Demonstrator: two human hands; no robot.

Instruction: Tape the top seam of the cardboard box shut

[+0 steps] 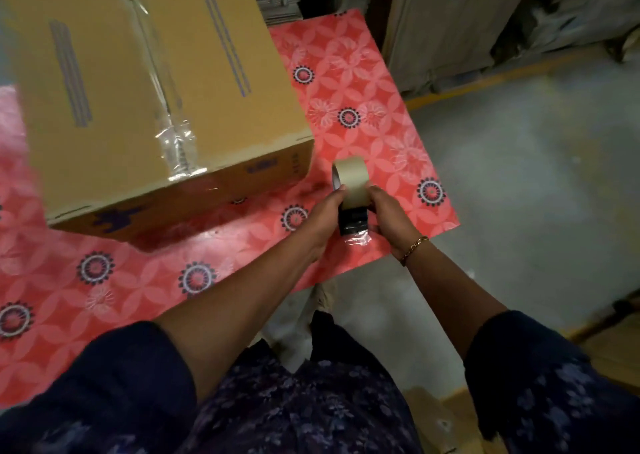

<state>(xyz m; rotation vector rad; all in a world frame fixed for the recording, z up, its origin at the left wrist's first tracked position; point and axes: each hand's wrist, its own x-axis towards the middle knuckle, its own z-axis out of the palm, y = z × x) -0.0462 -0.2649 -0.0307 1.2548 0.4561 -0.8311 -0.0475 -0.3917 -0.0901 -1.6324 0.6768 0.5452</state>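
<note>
A large brown cardboard box (104,83) stands on the table at the upper left, flaps closed. A strip of clear tape (162,86) runs along its top seam and folds over the near edge. To the right of the box, both my hands hold a roll of beige tape (351,178) on a black dispenser (353,221), just above the tablecloth. My left hand (327,211) grips the roll's left side. My right hand (388,216), with a gold bracelet on the wrist, grips the right side. A short crinkled end of clear tape (358,240) hangs below the dispenser.
A red floral tablecloth (363,83) covers the table, whose right edge runs diagonally beside my hands. Grey concrete floor (519,176) lies to the right. Stacked cardboard and sacks (450,20) stand at the back, and a wooden board (436,422) lies on the floor near my legs.
</note>
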